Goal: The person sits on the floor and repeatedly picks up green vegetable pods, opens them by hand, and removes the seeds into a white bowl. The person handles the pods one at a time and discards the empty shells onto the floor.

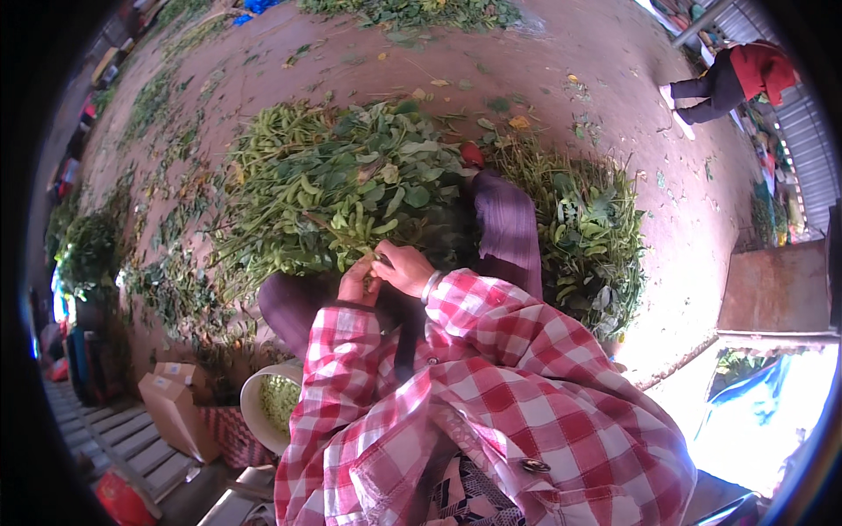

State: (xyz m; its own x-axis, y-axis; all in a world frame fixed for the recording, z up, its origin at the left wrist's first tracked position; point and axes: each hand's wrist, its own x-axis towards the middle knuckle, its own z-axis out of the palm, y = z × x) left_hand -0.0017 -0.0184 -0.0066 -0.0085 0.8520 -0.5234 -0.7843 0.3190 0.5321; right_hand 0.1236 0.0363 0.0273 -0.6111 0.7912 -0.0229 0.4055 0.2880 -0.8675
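My left hand (pixel 358 283) and my right hand (pixel 402 266) meet just above my lap, fingers closed around a green bean plant stem (pixel 342 238) with pods on it. The fingers overlap, so what lies between them is partly hidden. A large heap of leafy bean plants (pixel 355 164) with green pods lies on the floor right in front of me. To the right of my leg is a second heap of plants with pods (pixel 579 230). A white bucket (pixel 250 401) holding light green beans or pods stands at my left side.
Cardboard boxes (pixel 174 407) and a red woven basket (pixel 233 437) stand left of the bucket. Loose leaves litter the earthen floor (pixel 263 66). Another person (pixel 733 79) bends over at the far right. A brown metal panel (pixel 773 289) stands at the right.
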